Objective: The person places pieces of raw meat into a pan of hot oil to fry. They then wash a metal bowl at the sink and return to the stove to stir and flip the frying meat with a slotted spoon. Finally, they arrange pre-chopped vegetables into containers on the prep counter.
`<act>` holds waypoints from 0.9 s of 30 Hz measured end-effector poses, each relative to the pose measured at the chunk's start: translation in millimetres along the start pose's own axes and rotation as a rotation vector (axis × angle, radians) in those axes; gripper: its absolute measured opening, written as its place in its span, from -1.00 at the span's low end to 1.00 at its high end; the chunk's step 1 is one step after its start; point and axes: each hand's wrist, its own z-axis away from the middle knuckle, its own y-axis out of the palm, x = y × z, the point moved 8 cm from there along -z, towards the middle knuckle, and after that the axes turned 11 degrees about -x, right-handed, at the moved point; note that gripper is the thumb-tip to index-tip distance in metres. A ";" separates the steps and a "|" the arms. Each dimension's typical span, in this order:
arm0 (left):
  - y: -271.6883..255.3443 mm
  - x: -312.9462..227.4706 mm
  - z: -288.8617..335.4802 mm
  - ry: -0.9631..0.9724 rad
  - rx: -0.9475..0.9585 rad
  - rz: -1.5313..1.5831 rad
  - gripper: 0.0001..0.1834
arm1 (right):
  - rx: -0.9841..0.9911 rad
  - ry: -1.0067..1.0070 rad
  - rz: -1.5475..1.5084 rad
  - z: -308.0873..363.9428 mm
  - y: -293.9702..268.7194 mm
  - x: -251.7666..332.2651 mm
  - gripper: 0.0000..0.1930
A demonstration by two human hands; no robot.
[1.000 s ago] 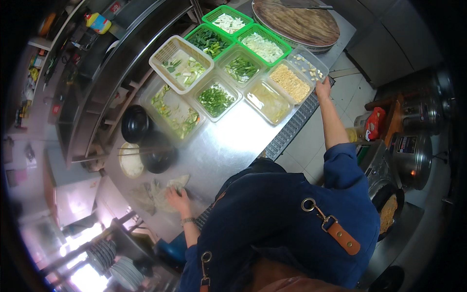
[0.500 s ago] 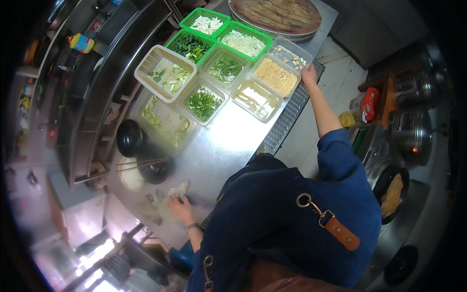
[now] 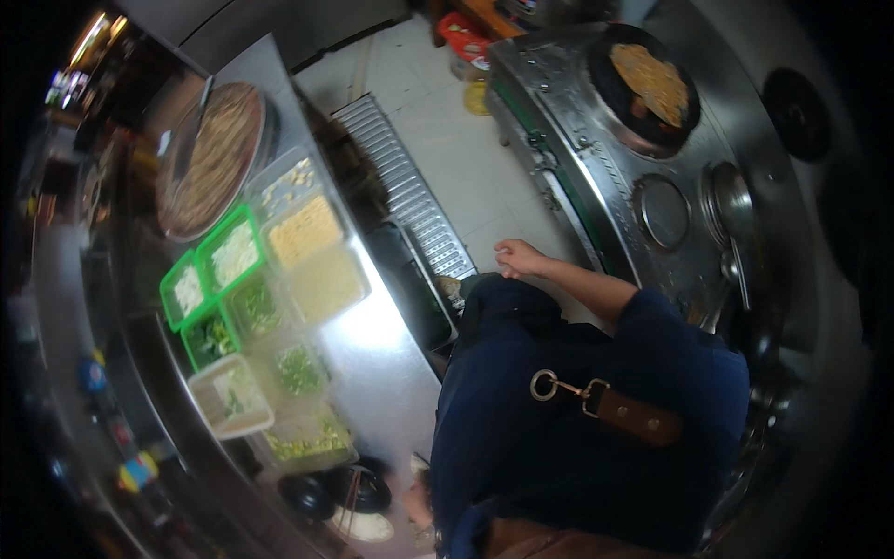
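My right hand point(image 3: 519, 258) hangs over the floor gap between the steel table and the stove, its fingers loosely bent and apart, with nothing in it. At the lower edge, my left hand point(image 3: 418, 504) is low over the table, blurred and partly hidden by my dark blue apron point(image 3: 577, 373). Whether it grips anything does not show. Beside it are black bowls point(image 3: 365, 491), chopsticks point(image 3: 352, 486) and a pale round plate point(image 3: 363, 525). Farther up the table stand tubs of chopped greens point(image 3: 300, 371), a tub of chopped yellowish bits point(image 3: 304, 230) and green baskets point(image 3: 230, 249) of cut vegetables.
A round wooden chopping board point(image 3: 219, 154) with a cleaver point(image 3: 194, 130) lies at the table's far end. To the right, the stove point(image 3: 596, 177) carries a black pan point(image 3: 643, 126) with a browned flat pancake point(image 3: 652, 84). A metal floor grate point(image 3: 410, 186) runs along the table.
My view has swung right toward the stove. My right hand has left the tub at the table's edge and moved over the floor. My left hand, earlier on a pale cloth, is now mostly hidden.
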 end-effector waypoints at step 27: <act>-26.9 -582.2 59.6 0.993 0.152 0.310 -0.59 | -0.103 -0.206 -1.960 -105.8 -378.9 35.2 -0.87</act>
